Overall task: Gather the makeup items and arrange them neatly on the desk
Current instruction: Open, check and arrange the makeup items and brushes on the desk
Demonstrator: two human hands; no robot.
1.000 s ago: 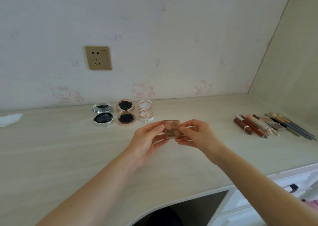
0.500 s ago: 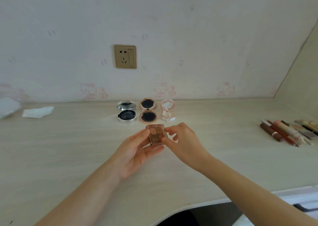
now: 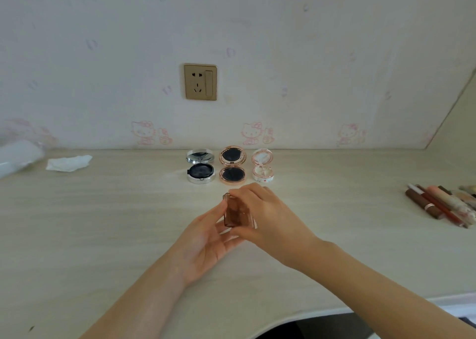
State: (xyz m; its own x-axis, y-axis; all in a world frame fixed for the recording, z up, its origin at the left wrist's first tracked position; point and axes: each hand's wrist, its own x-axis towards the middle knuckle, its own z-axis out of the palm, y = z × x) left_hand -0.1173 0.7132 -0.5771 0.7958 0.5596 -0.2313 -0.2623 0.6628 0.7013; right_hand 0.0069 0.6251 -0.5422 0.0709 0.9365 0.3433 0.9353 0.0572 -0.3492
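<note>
A crumpled tissue (image 3: 69, 163) lies near the desk's (image 3: 103, 235) back-left edge. Toward the middle of the back edge, 3 open compacts stand in a row: a silver compact (image 3: 200, 166), a rose-gold compact (image 3: 232, 165) and a pale pink compact (image 3: 262, 166), none touching its neighbour. Just in front of them, at the desk's centre, both hands work on a small brown palette (image 3: 235, 215). The left hand (image 3: 206, 238) cradles it from below with thumb and fingers curled against its left side; the right hand (image 3: 270, 217) pinches it from above and the right. A second ago the palette lay flat between the hands, its pans facing up; half a second ago it began to tilt, and it is now turned on edge, apparently being opened or closed. It is held off the desk, not yet set down, so its slot beside the compacts probably comes next. Lip and pencil sticks (image 3: 443, 204) lie lined up at the right edge.
</note>
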